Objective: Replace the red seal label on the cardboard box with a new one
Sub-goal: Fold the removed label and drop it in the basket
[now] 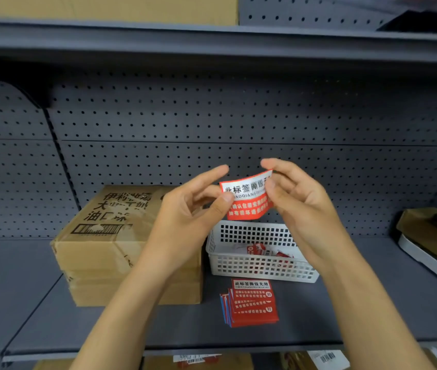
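Note:
A red and white seal label (246, 196) is held up in front of the pegboard, above the white basket. My left hand (193, 209) pinches its left edge with thumb and fingers, and my right hand (294, 198) pinches its right edge. The label curves slightly between them. The cardboard box (105, 244) with black printed characters sits on the grey shelf, to the left of and below my left hand. A stack of several red seal labels (250, 303) lies flat on the shelf in front of the basket.
A white perforated basket (260, 268) next to the box holds crumpled red label scraps. The grey shelf (25, 276) has a pegboard back. A flat box on a white tray (430, 247) sits at the right. Another shelf (212, 41) hangs overhead.

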A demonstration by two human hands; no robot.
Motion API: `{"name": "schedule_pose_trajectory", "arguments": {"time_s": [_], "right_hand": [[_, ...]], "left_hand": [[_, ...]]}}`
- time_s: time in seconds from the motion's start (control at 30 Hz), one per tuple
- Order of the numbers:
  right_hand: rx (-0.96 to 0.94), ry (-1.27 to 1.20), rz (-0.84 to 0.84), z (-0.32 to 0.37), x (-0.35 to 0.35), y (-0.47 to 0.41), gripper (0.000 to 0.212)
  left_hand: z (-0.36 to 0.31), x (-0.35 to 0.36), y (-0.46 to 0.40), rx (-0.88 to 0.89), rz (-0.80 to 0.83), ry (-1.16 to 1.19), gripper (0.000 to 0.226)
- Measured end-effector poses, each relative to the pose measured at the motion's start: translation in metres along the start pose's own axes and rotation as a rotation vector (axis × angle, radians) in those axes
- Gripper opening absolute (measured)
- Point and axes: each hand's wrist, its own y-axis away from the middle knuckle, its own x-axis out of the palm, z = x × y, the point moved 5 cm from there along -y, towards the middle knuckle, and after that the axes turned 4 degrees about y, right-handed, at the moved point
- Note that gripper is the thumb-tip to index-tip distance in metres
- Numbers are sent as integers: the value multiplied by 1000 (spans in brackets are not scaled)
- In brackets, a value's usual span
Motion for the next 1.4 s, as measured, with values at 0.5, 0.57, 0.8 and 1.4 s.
{"name": "schedule_pose_trajectory", "arguments": {"time_s": [0.5, 0.57, 0.8, 1.4], "right_hand": [[-74, 67, -43, -3, 19, -3, 41], [-83, 89, -76, -4, 18, -5, 39], [-24, 155, -102, -6, 9, -11, 45], [-91, 360, -87, 6, -1, 7, 10]], "left_hand": [[0, 18, -6, 72, -70, -49, 39], [1, 20, -6, 60, -44, -27, 40], [-2, 24, -8, 53, 62, 35, 44], [0, 22, -7, 39, -177, -25, 12]]}}
